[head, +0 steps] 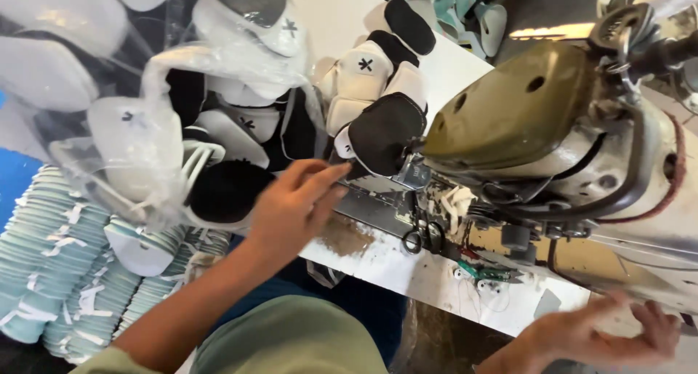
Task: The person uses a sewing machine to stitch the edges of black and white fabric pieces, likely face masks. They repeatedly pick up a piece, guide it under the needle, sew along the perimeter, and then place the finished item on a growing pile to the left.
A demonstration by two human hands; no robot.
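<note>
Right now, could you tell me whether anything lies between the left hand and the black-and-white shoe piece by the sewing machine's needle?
Nothing visible does. The left hand reaches with open fingers, whose tips already lie at the edge of the black-and-white shoe piece by the sewing machine. The clear plastic bag hangs off to its left.

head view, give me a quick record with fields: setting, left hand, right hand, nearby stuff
setting: sewing machine on a white table
left hand: left hand reaches toward the black and white shoe pieces, fingers extended, at the edge of the black one
right hand: right hand open, holds nothing
nearby stuff: small scissors; clear plastic bag of shoe pieces; stacked pale green pieces
</note>
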